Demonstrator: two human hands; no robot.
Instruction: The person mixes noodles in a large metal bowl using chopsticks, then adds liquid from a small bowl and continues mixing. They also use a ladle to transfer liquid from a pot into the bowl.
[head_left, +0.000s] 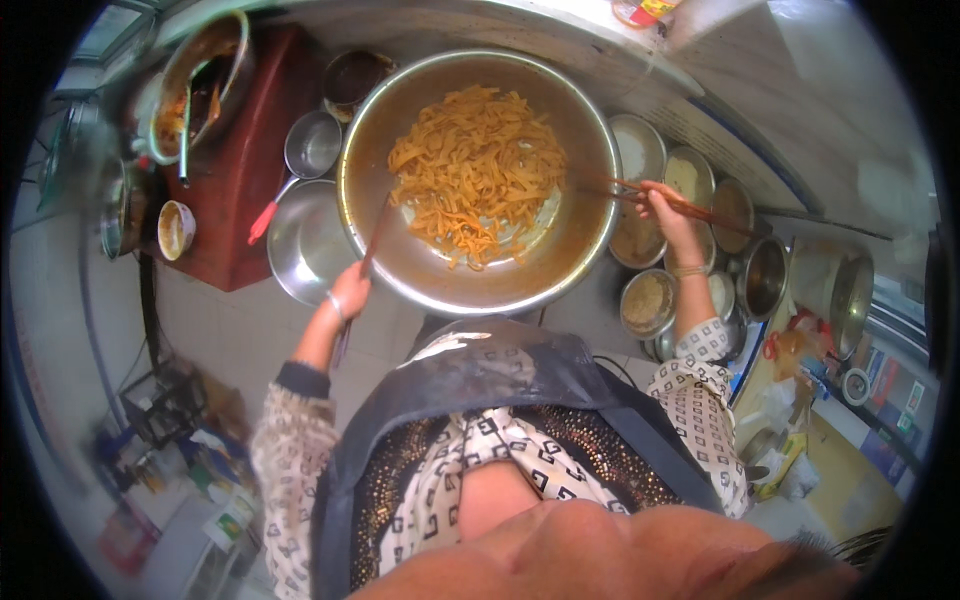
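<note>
A wide steel basin (480, 289) stands in front of me with a heap of flat, orange-brown noodles (480, 165) in its middle. My left hand (350, 292), outside the basin's near left rim, grips wooden chopsticks (377, 232) whose tips reach the left edge of the noodles. On the right, my right hand (669, 217) holds a second set of long chopsticks (701, 214) across the rim. Their tips point towards the noodles over the basin's right wall; whether they touch them I cannot tell.
Several metal bowls of seasonings, among them one with a tan crumbly filling (648, 304), crowd the right side. Left are a steel bowl (300, 255), a red-handled ladle (313, 146), a red box-like stand (247, 172), a small cup (176, 230) and a sauce-stained pot (244, 45).
</note>
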